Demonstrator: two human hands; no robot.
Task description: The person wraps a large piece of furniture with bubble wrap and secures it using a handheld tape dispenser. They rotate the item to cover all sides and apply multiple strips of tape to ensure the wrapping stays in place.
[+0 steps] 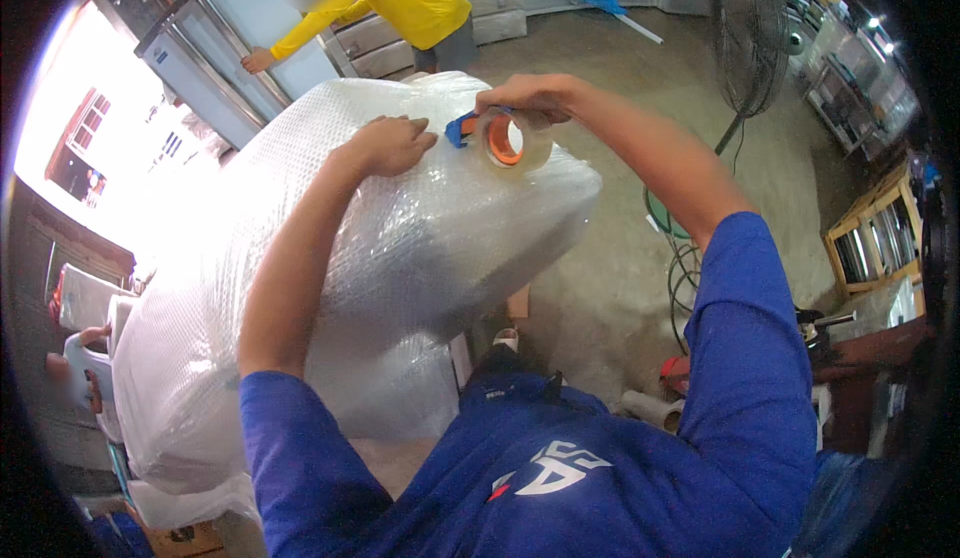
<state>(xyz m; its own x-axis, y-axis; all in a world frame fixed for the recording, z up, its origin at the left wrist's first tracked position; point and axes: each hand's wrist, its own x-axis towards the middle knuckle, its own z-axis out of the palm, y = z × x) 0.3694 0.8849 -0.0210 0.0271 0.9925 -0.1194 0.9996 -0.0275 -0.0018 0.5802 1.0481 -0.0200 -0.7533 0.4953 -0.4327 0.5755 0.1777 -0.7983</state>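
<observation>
My right hand (530,96) is closed around a tape dispenser (463,130) with a blue end, carrying a wide roll of clear tape (537,146) on an orange core. The dispenser is at the far end of a large bulky load covered in bubble wrap (300,188). My left hand (392,146) lies on top of the wrap just left of the dispenser, fingers stretched toward it. Nothing shows in that hand. The wrap hides what is inside, and any strip of tape between my hands is hard to make out.
Beyond the load, a person in a yellow shirt (415,3) touches a metal-framed panel (215,58). Another person (85,368) is at the far left. A large fan (750,48), hoses (680,278) on the floor and a wooden crate (880,228) are on the right.
</observation>
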